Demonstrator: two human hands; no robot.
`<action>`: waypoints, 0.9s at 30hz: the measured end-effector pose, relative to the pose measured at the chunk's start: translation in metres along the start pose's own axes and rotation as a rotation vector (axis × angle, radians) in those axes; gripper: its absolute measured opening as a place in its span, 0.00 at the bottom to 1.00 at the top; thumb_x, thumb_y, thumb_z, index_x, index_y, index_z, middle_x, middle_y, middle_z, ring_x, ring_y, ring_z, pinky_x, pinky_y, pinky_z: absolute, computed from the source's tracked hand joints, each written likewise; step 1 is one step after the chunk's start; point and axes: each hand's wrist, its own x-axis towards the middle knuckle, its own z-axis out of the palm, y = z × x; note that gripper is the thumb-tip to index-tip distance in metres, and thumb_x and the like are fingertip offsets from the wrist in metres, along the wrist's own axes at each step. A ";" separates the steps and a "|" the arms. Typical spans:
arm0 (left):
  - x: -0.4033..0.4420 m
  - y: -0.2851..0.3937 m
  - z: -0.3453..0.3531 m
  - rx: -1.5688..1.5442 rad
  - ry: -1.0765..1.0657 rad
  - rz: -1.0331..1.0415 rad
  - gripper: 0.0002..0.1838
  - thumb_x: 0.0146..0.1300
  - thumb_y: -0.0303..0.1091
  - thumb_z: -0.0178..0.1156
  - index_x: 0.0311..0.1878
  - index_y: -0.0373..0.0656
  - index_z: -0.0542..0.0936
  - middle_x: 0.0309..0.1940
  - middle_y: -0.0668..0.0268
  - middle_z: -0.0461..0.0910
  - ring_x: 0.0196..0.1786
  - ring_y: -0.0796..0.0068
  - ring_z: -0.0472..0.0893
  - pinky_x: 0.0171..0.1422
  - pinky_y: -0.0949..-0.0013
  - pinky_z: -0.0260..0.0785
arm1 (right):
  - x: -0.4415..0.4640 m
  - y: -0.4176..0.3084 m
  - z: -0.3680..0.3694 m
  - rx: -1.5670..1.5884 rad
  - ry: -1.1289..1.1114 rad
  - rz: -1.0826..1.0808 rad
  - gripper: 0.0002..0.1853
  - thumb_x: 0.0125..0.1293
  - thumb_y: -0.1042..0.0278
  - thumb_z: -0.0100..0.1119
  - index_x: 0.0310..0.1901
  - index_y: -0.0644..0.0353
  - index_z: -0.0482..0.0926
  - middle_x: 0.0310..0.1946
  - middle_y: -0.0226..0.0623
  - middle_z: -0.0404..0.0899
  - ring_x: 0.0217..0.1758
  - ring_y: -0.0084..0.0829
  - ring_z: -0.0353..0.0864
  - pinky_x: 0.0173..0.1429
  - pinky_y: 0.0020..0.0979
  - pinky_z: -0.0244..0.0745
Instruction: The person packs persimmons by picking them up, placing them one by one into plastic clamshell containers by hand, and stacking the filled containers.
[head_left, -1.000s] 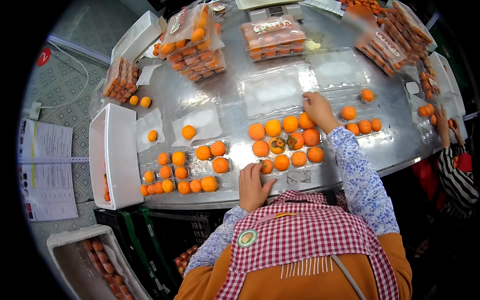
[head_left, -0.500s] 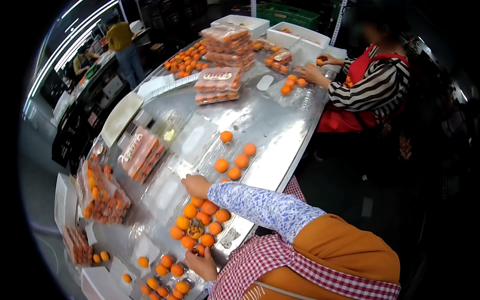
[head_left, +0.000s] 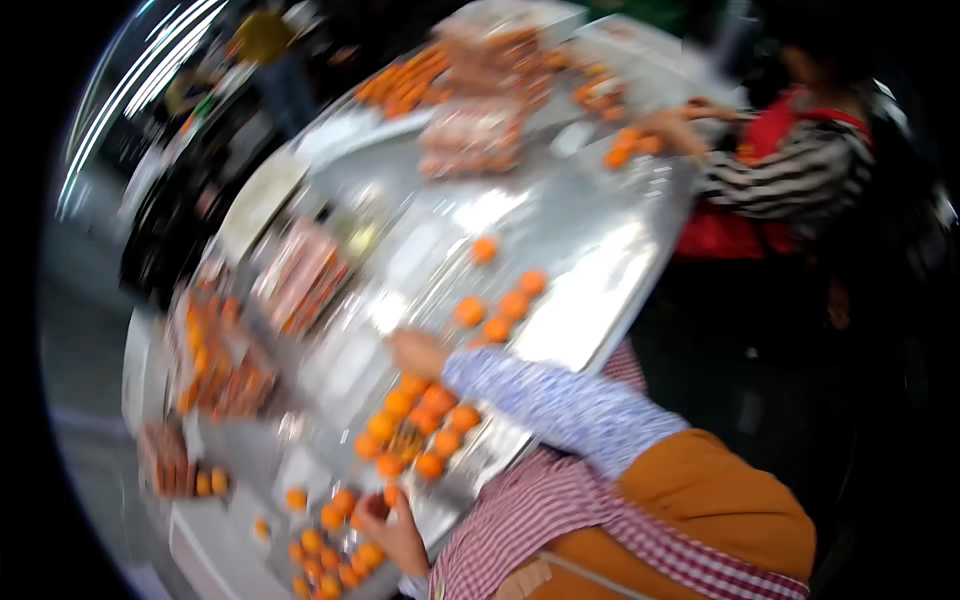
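Note:
My right hand (head_left: 417, 354), at the end of a blue-and-white floral sleeve, rests at the far edge of a clear tray of round orange fruit (head_left: 437, 400). Motion smears its fingers. One fruit in this tray (head_left: 407, 440) has dark marks on top. Near the tray's close end is my left hand (head_left: 394, 530), thumb and fingers about a single orange fruit (head_left: 391, 494); the grip is blurred. Beside that hand, more fruit sits in another tray (head_left: 330, 560). Loose fruit (head_left: 513, 304) lies in a clear tray beyond my right hand.
Stacked packs of fruit (head_left: 470, 135) stand at the far side of the metal table (head_left: 590, 230). More packs (head_left: 300, 275) and a bagged stack (head_left: 225, 350) line the left. White boxes (head_left: 645, 55) are at the back. A co-worker in striped sleeves (head_left: 780, 170) handles fruit at the right edge.
The whole view has shifted and blurred as the head moved. My left hand has drawn slightly away from the tray, an orange fruit moving with it. My right hand stays by the tray's far edge.

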 end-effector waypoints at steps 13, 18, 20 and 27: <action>0.054 0.062 0.015 -1.157 -0.631 -0.352 0.27 0.69 0.37 0.59 0.66 0.39 0.65 0.60 0.53 0.72 0.65 0.50 0.72 0.68 0.50 0.68 | -0.004 -0.019 -0.028 -0.091 -0.043 0.006 0.11 0.63 0.67 0.55 0.46 0.58 0.79 0.43 0.49 0.76 0.42 0.52 0.80 0.47 0.46 0.77; 0.094 0.053 0.023 -1.093 -0.710 -0.373 0.25 0.72 0.40 0.54 0.65 0.34 0.66 0.60 0.52 0.72 0.64 0.52 0.73 0.68 0.58 0.70 | -0.004 -0.014 -0.025 -0.112 -0.022 0.006 0.10 0.63 0.67 0.55 0.45 0.58 0.79 0.42 0.49 0.76 0.41 0.53 0.80 0.46 0.47 0.77; 0.116 0.053 0.017 -1.096 -0.706 -0.422 0.23 0.74 0.40 0.51 0.64 0.32 0.67 0.59 0.51 0.72 0.63 0.53 0.74 0.68 0.60 0.70 | -0.001 -0.024 -0.026 -0.136 -0.024 -0.008 0.09 0.63 0.67 0.55 0.44 0.58 0.78 0.41 0.49 0.76 0.41 0.53 0.79 0.45 0.47 0.77; 0.206 0.023 0.047 -0.775 -0.578 -0.398 0.19 0.73 0.37 0.53 0.57 0.31 0.72 0.53 0.55 0.77 0.55 0.60 0.79 0.60 0.65 0.74 | 0.001 -0.025 -0.023 -0.308 -0.038 -0.052 0.06 0.62 0.69 0.56 0.39 0.57 0.78 0.39 0.46 0.76 0.37 0.51 0.80 0.41 0.47 0.77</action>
